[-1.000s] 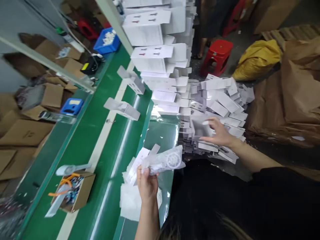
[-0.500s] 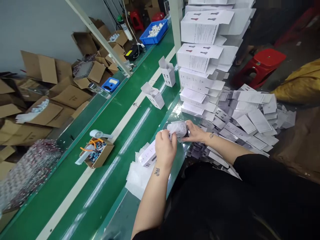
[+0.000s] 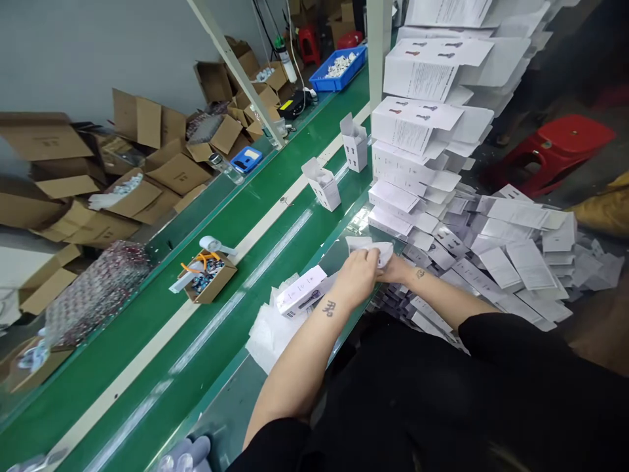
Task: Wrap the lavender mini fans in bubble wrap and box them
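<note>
My left hand (image 3: 360, 274) is closed on a white, folded piece of packaging (image 3: 383, 254) at the table's near edge. Whether this is a box flap or a foam sheet, I cannot tell. Behind it, my right hand (image 3: 394, 269) grips the same packaging from the other side, its fingers mostly hidden. To the left of my hands a white printed box (image 3: 301, 292) lies on its side, partly behind my left forearm. Under and beside it are thin white foam bags (image 3: 270, 337).
A tall stack of white open-flap boxes (image 3: 417, 124) rises at the right, with more heaped below. Two upright boxes (image 3: 322, 187) stand on the green conveyor belt (image 3: 265, 223). A small carton of parts (image 3: 216, 280) sits further left. Grey cylindrical pieces (image 3: 187, 453) lie bottom left.
The clear-wrapped item seen between my hands before is now out of sight, and white packaging shows there. My left hand has shifted right, toward my right hand, uncovering more of the lying box.
</note>
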Available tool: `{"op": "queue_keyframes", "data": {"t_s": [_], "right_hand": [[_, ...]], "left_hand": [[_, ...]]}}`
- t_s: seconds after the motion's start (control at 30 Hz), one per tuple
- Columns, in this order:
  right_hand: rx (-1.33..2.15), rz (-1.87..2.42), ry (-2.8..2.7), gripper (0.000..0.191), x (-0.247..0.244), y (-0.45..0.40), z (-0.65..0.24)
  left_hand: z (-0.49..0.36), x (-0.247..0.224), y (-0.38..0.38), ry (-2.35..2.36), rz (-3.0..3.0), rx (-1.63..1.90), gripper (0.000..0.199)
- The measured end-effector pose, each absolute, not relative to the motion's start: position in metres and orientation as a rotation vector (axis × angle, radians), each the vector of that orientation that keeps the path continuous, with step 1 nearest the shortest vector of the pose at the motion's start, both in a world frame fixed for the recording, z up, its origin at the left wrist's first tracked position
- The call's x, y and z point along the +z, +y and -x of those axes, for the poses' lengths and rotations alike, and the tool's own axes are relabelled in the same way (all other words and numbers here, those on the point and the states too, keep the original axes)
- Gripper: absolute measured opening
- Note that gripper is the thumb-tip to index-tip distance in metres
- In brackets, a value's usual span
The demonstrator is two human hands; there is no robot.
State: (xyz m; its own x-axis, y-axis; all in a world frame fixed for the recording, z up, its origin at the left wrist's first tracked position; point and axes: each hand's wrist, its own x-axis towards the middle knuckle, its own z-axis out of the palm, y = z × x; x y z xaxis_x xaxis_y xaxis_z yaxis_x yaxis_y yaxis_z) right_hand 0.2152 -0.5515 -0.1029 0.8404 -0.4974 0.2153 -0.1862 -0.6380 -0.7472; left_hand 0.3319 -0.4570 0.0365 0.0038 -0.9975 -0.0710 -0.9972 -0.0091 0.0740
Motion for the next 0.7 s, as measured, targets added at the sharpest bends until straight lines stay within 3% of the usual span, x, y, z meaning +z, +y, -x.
{"op": "queue_keyframes", "data": {"t_s": [0.17,0.3,0.43,0.57,0.7], "right_hand": [[-0.506,2.241,0.53,0.074,-0.101,-0.547,-0.206],[-0.487,2.245,0.526,0.071,-0.084,-0.553,-0.208],[-0.565,2.251,0.468,0.075,-0.053,-0.59,-0.258],[-0.465,2.312,0.273,0.077,-0.027,-0.621,-0.363],[-0.324,2.324,0.258,0.075,-0.022,-0.618,-0.453]], "left_hand": [[-0.331,0.008,-0.431,-2.272,-2.236,-0.101,0.032],[-0.328,0.019,-0.409,-2.078,-2.164,-0.048,0.034],[-0.329,0.02,-0.354,-1.588,-2.069,-0.193,0.029],[-0.347,-0.019,-0.272,-0.893,-2.055,-0.526,0.027],[-0.377,-0.051,-0.173,-0.2,-2.11,-0.485,0.028]]}}
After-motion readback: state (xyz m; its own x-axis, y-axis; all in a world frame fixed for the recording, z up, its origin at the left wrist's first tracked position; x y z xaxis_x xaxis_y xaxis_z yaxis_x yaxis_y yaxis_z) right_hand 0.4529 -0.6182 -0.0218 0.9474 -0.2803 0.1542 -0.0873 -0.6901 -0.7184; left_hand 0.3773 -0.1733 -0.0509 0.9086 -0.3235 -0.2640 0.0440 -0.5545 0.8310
